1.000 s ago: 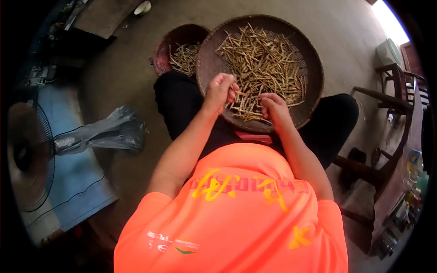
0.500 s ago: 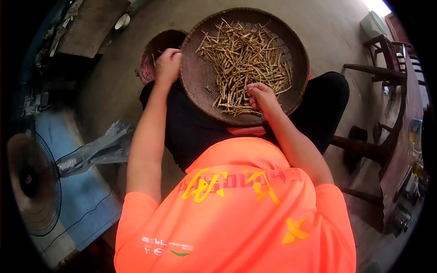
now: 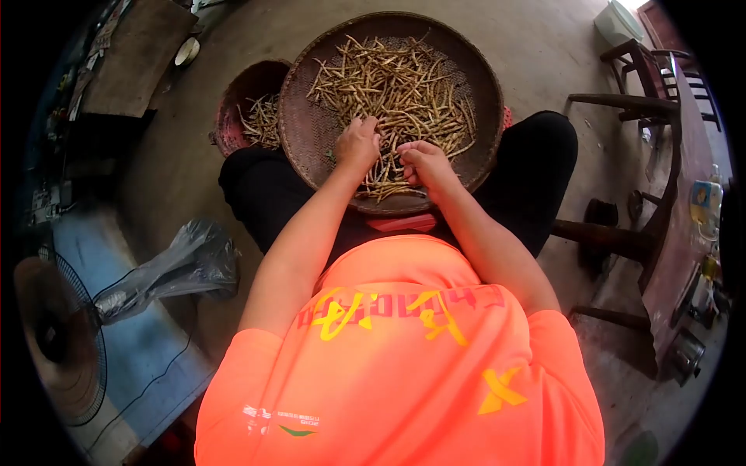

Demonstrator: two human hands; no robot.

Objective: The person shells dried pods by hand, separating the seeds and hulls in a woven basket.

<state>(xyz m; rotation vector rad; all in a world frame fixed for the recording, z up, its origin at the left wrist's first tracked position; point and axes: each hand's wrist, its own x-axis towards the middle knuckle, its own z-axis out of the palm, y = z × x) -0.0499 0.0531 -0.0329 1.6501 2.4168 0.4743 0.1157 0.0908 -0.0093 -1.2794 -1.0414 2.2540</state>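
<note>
pods (image 3: 396, 85) lift best singly; whether left hand (image 3: 359, 145) or right hand (image 3: 426, 167) (both curled) has a grip on one, i cannot tell.

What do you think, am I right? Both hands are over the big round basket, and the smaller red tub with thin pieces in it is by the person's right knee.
Not quite: in the head view, the smaller red tub with thin pieces in it is by the person's left knee. Both hands are over the big round basket.
</note>
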